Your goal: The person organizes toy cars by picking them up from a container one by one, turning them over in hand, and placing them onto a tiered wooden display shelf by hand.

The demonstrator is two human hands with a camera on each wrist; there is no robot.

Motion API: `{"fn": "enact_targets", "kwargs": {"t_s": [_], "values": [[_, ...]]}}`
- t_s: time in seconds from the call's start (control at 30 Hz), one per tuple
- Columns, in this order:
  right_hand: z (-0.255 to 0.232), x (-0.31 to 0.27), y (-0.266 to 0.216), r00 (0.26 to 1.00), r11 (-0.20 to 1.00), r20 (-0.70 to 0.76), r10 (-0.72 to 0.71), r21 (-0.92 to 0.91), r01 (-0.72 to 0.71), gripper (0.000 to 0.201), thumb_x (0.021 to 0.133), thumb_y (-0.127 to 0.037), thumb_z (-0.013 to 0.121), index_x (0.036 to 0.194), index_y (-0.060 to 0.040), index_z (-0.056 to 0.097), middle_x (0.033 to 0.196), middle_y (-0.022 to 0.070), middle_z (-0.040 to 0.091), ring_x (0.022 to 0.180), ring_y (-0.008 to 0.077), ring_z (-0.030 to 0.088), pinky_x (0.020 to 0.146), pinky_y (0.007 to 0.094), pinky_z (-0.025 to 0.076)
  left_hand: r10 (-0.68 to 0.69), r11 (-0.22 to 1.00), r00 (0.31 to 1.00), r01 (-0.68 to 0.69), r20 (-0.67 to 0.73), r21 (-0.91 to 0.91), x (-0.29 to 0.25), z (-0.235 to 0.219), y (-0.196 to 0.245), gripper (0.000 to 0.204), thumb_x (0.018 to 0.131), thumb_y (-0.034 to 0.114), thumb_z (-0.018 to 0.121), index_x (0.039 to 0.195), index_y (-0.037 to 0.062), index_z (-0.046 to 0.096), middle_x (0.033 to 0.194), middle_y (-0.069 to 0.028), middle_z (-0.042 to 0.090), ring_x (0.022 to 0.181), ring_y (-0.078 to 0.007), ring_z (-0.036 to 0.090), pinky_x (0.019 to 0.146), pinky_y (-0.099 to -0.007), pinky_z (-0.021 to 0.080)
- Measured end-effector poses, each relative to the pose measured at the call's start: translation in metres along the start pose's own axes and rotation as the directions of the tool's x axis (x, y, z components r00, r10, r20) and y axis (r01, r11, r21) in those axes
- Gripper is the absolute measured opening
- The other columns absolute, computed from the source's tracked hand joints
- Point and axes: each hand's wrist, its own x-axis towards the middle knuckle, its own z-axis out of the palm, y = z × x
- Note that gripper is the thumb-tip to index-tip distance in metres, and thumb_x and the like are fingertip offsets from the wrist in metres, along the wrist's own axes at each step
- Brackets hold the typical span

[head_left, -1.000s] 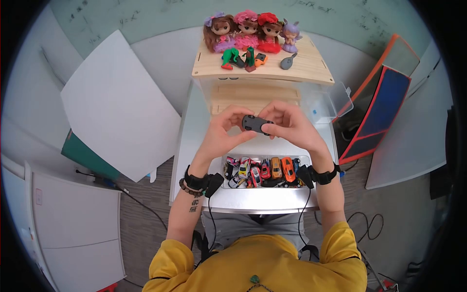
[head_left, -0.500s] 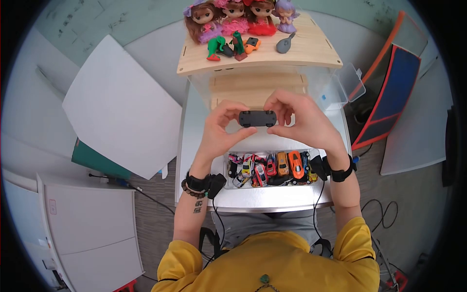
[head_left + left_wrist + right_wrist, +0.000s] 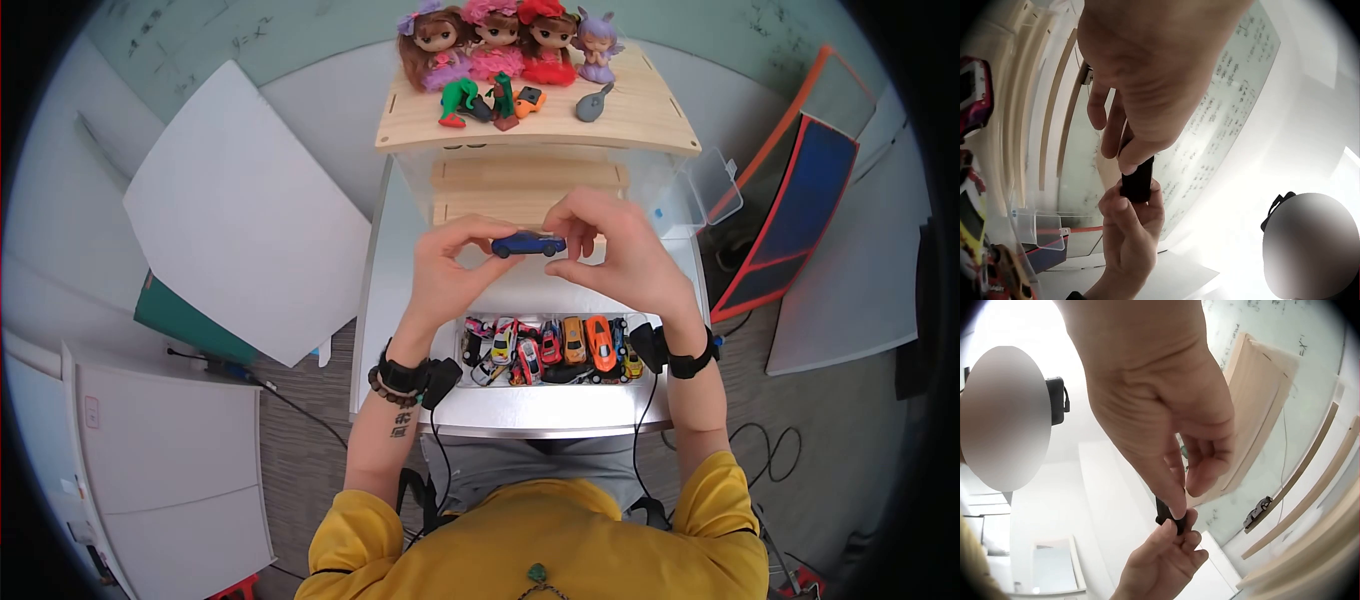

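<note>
A blue toy car (image 3: 528,243) is held up side-on between the two hands, above the table. The left hand (image 3: 448,272) pinches its left end between thumb and fingers. At the other end, the right hand (image 3: 628,250) has its curved fingers and thumb around the car. In the left wrist view the car (image 3: 1137,180) looks dark, with the left hand (image 3: 1147,81) above it and the right hand (image 3: 1130,234) at its far end. The right wrist view shows the right thumb against the dark car (image 3: 1164,511).
A clear tray of toy cars (image 3: 572,340) lies near the table's front edge. Behind the hands stands a wooden-topped shelf (image 3: 640,125) with dolls (image 3: 495,50) and small figures. An open clear box (image 3: 685,212) is at the right. A small car (image 3: 1257,512) shows on a lower shelf.
The car has been turned: its dark underside faced the head camera before, and its blue side does now. Both hands stay raised around it. The head view has shifted.
</note>
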Motion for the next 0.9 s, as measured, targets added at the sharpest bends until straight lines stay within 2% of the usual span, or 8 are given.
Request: {"fn": "enact_targets", "kwargs": {"t_s": [0.13, 0.2, 0.33, 0.43, 0.63, 0.7, 0.83, 0.9], "values": [[0.000, 0.000, 0.002, 1.000, 0.998, 0.010, -0.007, -0.056, 0.008, 0.028, 0.078, 0.003, 0.082, 0.100, -0.0024, 0.066, 0.083, 0.0041, 0.062, 0.072, 0.0138, 0.064, 0.063, 0.0286, 0.049, 0.057, 0.998, 0.997, -0.058, -0.048, -0.025, 0.001, 0.000, -0.004, 0.031, 0.079, -0.010, 0.082, 0.107, 0.0023, 0.077, 0.110, -0.0140, 0.077, 0.104, -0.0207, 0.072, 0.088, -0.0323, 0.055], [0.000, -0.001, 0.003, 1.000, 0.999, 0.025, 0.017, -0.052, -0.016, 0.028, 0.079, 0.001, 0.081, 0.101, -0.0015, 0.064, 0.087, 0.0063, 0.060, 0.073, 0.0169, 0.060, 0.067, 0.0311, 0.050, 0.083, 0.997, 0.996, -0.083, -0.038, -0.005, 0.001, 0.000, -0.005, 0.033, 0.079, -0.011, 0.080, 0.108, 0.0025, 0.077, 0.112, -0.0144, 0.077, 0.104, -0.0212, 0.072, 0.087, -0.0321, 0.055], [0.001, -0.001, 0.004, 1.000, 0.996, 0.010, -0.002, -0.094, 0.003, 0.028, 0.077, 0.000, 0.083, 0.100, -0.0026, 0.067, 0.084, 0.0051, 0.065, 0.071, 0.0143, 0.064, 0.063, 0.0290, 0.049, 0.104, 0.995, 0.994, -0.104, -0.031, 0.013, 0.001, -0.001, -0.005, 0.034, 0.078, -0.012, 0.080, 0.108, 0.0025, 0.077, 0.111, -0.0145, 0.077, 0.104, -0.0213, 0.072, 0.085, -0.0317, 0.055], [-0.001, 0.002, -0.002, 0.999, 0.993, 0.034, 0.028, -0.113, -0.024, 0.028, 0.078, -0.003, 0.084, 0.100, -0.0033, 0.067, 0.086, 0.0054, 0.065, 0.073, 0.0161, 0.064, 0.066, 0.0304, 0.049, 0.091, 0.996, 0.995, -0.090, -0.033, 0.023, 0.004, -0.003, -0.006, 0.035, 0.077, -0.013, 0.079, 0.108, 0.0026, 0.077, 0.112, -0.0146, 0.077, 0.104, -0.0211, 0.072, 0.085, -0.0315, 0.054], [-0.003, 0.003, -0.003, 1.000, 0.988, 0.029, -0.010, -0.151, 0.014, 0.030, 0.079, -0.008, 0.086, 0.103, -0.0042, 0.068, 0.090, 0.0060, 0.065, 0.078, 0.0190, 0.063, 0.069, 0.0325, 0.049, 0.093, 0.996, 0.995, -0.092, -0.039, 0.014, 0.005, -0.002, -0.002, 0.037, 0.075, -0.014, 0.079, 0.108, 0.0025, 0.077, 0.110, -0.0135, 0.076, 0.100, -0.0195, 0.070, 0.084, -0.0309, 0.054], [-0.004, 0.003, -0.003, 0.998, 0.990, 0.054, 0.010, -0.142, -0.002, 0.029, 0.080, -0.009, 0.084, 0.105, -0.0032, 0.068, 0.095, 0.0097, 0.064, 0.079, 0.0239, 0.062, 0.071, 0.0362, 0.051, 0.095, 0.995, 0.995, -0.094, -0.035, 0.026, 0.005, -0.001, 0.001, 0.038, 0.074, -0.015, 0.079, 0.108, 0.0022, 0.077, 0.108, -0.0115, 0.074, 0.099, -0.0190, 0.068, 0.084, -0.0307, 0.053], [-0.002, 0.003, 0.001, 0.999, 0.986, 0.037, -0.005, -0.166, 0.011, 0.029, 0.079, -0.010, 0.086, 0.105, -0.0051, 0.072, 0.093, 0.0062, 0.066, 0.078, 0.0197, 0.063, 0.069, 0.0328, 0.049, 0.102, 0.995, 0.995, -0.101, -0.020, 0.024, 0.006, 0.001, 0.004, 0.038, 0.073, -0.015, 0.079, 0.107, 0.0019, 0.077, 0.107, -0.0105, 0.072, 0.100, -0.0187, 0.067, 0.084, -0.0309, 0.053], [-0.002, 0.003, 0.000, 0.999, 0.986, 0.039, -0.024, -0.164, 0.030, 0.030, 0.080, -0.011, 0.086, 0.106, -0.0051, 0.073, 0.093, 0.0061, 0.067, 0.079, 0.0201, 0.064, 0.069, 0.0330, 0.049, 0.111, 0.993, 0.993, -0.109, -0.043, 0.046, 0.007, 0.003, 0.008, 0.032, 0.074, -0.006, 0.081, 0.103, 0.0066, 0.079, 0.104, -0.0067, 0.076, 0.095, -0.0166, 0.069, 0.078, -0.0297, 0.053]]}}
